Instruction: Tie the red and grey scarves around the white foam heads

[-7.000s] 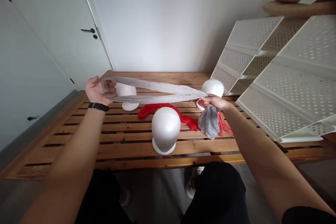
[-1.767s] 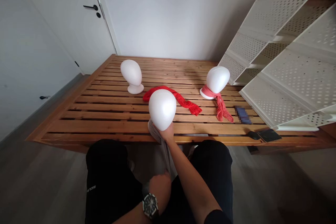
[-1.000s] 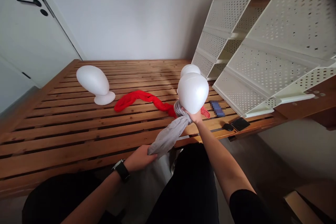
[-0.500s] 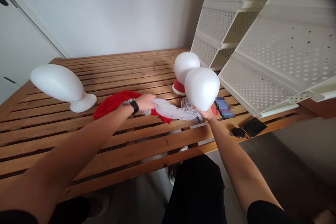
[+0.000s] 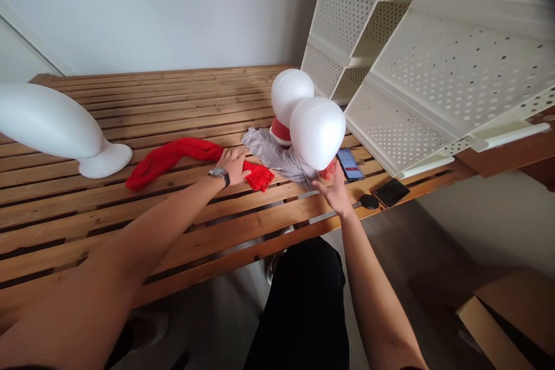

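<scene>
On the slatted bench, a long red scarf point(image 5: 176, 157) lies stretched out, with my left hand point(image 5: 234, 165) flat on it near its right end, fingers spread. A grey scarf point(image 5: 277, 159) goes around the neck of a white mannequin head point(image 5: 318, 133), its loose end lying out to the left. Beside that neck is my right hand point(image 5: 335, 192), its thumb and fingers apart, close to the grey cloth and a small patch of red point(image 5: 327, 171). Behind stands another white mannequin head point(image 5: 292, 95) with a red band point(image 5: 281, 130) at its neck.
A third white mannequin head point(image 5: 47, 124) tilts at the left. White perforated shelving point(image 5: 433, 75) rises on the right. Near the bench's point(image 5: 243, 231) front edge lie a lit phone point(image 5: 349, 164), a dark flat device point(image 5: 391, 192) and a black round object point(image 5: 369, 202). A cardboard box point(image 5: 511, 318) sits lower right.
My left hand has let go of the grey scarf, whose end now lies further back, and has come down on the red scarf. My right hand has opened and drawn off the neck. The view shifted right.
</scene>
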Demonstrator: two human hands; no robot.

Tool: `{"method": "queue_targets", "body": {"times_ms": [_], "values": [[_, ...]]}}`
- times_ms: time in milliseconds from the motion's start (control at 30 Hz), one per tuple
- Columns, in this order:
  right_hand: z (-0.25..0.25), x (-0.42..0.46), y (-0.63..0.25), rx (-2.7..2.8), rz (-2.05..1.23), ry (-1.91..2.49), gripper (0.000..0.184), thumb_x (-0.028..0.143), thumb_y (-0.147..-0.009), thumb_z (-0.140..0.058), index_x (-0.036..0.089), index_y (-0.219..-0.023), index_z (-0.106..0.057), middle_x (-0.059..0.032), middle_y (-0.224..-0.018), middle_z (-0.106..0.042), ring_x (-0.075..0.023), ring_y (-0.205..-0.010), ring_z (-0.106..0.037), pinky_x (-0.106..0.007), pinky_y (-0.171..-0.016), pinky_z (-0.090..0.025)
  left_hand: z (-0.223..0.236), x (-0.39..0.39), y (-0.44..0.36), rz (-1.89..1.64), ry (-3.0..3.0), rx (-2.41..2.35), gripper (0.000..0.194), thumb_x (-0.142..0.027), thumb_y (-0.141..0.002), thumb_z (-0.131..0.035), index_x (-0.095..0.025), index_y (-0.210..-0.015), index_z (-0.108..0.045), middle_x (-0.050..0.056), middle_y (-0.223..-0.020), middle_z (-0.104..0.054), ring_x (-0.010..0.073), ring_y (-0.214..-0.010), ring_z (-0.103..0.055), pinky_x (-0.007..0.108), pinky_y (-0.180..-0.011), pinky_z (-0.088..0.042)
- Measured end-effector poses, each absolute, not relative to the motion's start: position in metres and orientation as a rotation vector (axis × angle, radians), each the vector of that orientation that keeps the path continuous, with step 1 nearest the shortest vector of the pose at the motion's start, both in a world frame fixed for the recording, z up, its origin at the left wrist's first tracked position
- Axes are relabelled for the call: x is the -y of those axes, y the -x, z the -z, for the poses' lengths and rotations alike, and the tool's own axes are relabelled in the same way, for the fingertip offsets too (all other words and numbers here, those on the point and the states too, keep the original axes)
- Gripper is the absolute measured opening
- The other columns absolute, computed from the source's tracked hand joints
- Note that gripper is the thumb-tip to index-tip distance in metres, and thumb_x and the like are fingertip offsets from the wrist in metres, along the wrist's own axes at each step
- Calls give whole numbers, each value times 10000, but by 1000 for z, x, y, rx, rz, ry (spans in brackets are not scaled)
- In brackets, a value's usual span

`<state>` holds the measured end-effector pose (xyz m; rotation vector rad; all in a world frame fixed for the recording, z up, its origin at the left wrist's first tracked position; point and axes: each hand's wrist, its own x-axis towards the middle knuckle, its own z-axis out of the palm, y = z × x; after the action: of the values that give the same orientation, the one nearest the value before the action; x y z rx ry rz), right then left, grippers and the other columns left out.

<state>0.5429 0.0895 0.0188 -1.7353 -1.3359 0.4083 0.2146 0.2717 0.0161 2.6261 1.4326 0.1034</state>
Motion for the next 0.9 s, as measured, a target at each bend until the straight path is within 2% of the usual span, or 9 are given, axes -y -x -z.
{"method": "queue_targets", "body": {"times_ms": [67,100,233,333,500,600,700,800,900], "values": [[-16,-41,-521,1315,-446,1793,1069,589,-783,-742,112,-1582,-216,-201,-1658,-205,-336,-1552,-155,-543,-1256,-170,-3,-223,-172,-113,-2603,-1421,789,-549,-871,-565,-148,-1524,-378,179,-1563,-365,363,-1450,-341,504,-1260,-117],[-14,-18,-510,1282,-468,1832,998,606,-817,-696,136,-1575,-249,-183,-1648,-249,-336,-1543,-200,-553,-1249,-201,3,-200,-148,-149,-2580,-1453,786,-551,-881,-545,-140,-1527,-368,188,-1561,-367,362,-1456,-333,503,-1258,-144],[-21,47,-467,1184,-692,1964,584,619,-932,-490,203,-1332,-581,-128,-1316,-663,-317,-1220,-633,-511,-1065,-488,19,-131,-53,-229,-2537,-1503,755,-546,-899,-509,-171,-1534,-348,167,-1556,-387,339,-1457,-341,497,-1258,-190],[-44,57,-426,1448,-701,1994,449,580,-934,-504,261,-1215,-649,-81,-1186,-728,-311,-1102,-691,-491,-996,-533,16,-116,8,-288,-2426,-1684,696,-519,-914,-493,-165,-1504,-392,171,-1513,-430,326,-1437,-373,487,-1252,-223],[-58,30,-310,2084,-730,1613,388,467,-977,-484,253,-1268,-626,-88,-1288,-676,-270,-1227,-631,-434,-1074,-501,1,-138,94,-498,-1942,-2144,683,-463,-901,-526,-74,-1454,-428,244,-1465,-441,348,-1404,-425,476,-1197,-330],[-32,9,-250,2364,-610,1432,550,409,-942,-558,198,-1446,-499,-142,-1521,-482,-300,-1462,-400,-483,-1198,-371,-6,-160,134,-584,-1703,-2265,720,-472,-888,-553,-41,-1448,-416,278,-1465,-432,363,-1398,-438,481,-1183,-346],[-3,-9,-223,2533,-477,1323,697,428,-927,-584,215,-1551,-359,-138,-1649,-276,-314,-1551,-196,-558,-1260,-207,-11,-188,165,-687,-1660,-2312,792,-488,-866,-597,-30,-1470,-372,288,-1496,-399,367,-1444,-379,471,-1206,-311],[11,-19,-220,2574,-426,1320,675,476,-952,-535,262,-1563,-343,-103,-1682,-196,-317,-1556,-177,-593,-1265,-130,-13,-223,182,-828,-1607,-2354,898,-496,-810,-680,-62,-1504,-309,275,-1545,-341,368,-1477,-326,477,-1219,-285],[14,-22,-223,2571,-455,1340,681,473,-945,-530,296,-1572,-333,-63,-1691,-171,-313,-1554,-189,-582,-1273,-129,-12,-263,186,-929,-1458,-2419,1073,-511,-722,-769,-58,-1527,-221,288,-1571,-290,374,-1508,-256,473,-1230,-259]]}}
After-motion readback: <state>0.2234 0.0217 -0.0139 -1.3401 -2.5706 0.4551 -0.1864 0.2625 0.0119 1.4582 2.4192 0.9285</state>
